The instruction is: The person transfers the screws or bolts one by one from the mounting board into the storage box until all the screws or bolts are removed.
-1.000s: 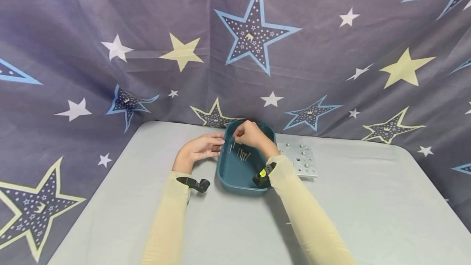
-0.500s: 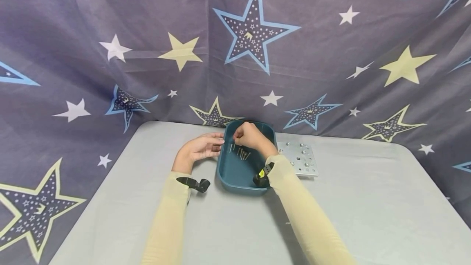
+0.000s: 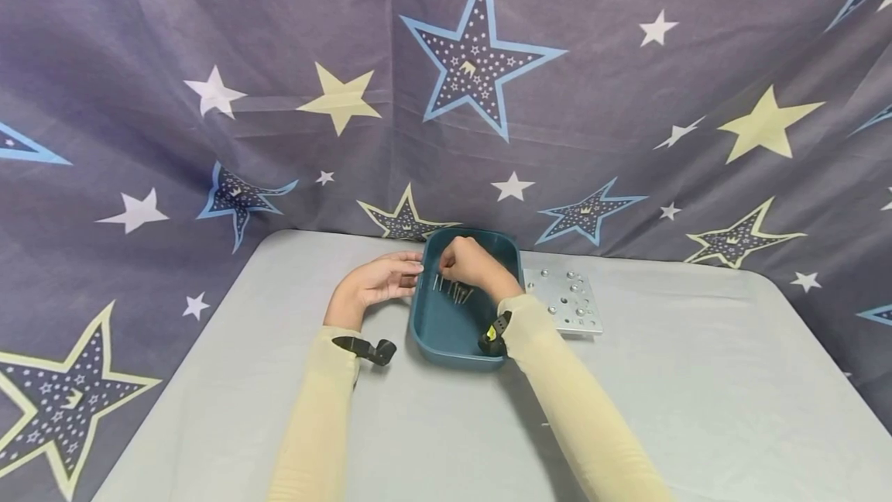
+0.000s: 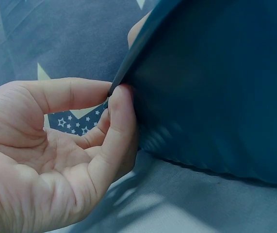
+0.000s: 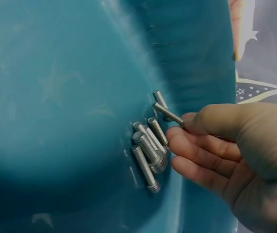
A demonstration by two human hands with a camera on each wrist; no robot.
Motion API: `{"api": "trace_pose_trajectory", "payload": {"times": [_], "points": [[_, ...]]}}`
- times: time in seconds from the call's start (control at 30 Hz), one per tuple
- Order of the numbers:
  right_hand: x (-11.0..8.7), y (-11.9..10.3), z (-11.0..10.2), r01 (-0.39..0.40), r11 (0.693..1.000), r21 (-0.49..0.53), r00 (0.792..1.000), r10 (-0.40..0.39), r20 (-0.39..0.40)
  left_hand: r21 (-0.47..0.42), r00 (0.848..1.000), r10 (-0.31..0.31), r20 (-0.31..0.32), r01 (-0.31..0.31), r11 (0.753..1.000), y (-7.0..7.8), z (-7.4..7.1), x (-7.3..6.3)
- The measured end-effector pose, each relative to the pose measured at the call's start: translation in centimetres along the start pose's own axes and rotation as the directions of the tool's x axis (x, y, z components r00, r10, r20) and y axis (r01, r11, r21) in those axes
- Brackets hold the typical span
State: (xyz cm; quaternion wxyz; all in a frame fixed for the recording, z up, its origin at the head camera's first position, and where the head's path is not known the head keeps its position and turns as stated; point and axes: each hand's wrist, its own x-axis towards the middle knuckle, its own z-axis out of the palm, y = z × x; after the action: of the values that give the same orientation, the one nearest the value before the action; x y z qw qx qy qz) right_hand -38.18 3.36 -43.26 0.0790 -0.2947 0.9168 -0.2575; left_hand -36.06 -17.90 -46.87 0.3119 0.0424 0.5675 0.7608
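Note:
My left hand point(image 3: 382, 280) pinches the left rim of a blue-green plastic tub point(image 3: 453, 331), thumb and fingertips meeting at the edge in the left wrist view. Inside the tub, my right hand point(image 3: 472, 263) holds one silver bolt point(image 5: 170, 114) by its end between thumb and index finger. Several other bolts point(image 5: 148, 150), one visibly thicker, lie grouped on the tub floor beside the right fingertips. From the head camera the held bolt is mostly hidden by the hand.
Right of the tub sits a silver metal plate point(image 3: 573, 302) dotted with round studs or holes. A grey cloth point(image 3: 697, 378) covers the table. A star-patterned curtain point(image 3: 599, 99) hangs right behind the tub.
My right hand has lowered slightly towards the grouped bolts, keeping its pinch. My left hand stays on the rim, and the tub keeps its place.

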Motion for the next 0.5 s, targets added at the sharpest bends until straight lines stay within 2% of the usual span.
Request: {"api": "trace_pose_trajectory", "payload": {"times": [0.5], "points": [[0.02,-0.4,0.41,0.029,0.996,-0.085,0.999,-0.03,-0.017,0.002,1.0,0.002,-0.011,-0.002,1.0,0.02,0.12,-0.12]]}}
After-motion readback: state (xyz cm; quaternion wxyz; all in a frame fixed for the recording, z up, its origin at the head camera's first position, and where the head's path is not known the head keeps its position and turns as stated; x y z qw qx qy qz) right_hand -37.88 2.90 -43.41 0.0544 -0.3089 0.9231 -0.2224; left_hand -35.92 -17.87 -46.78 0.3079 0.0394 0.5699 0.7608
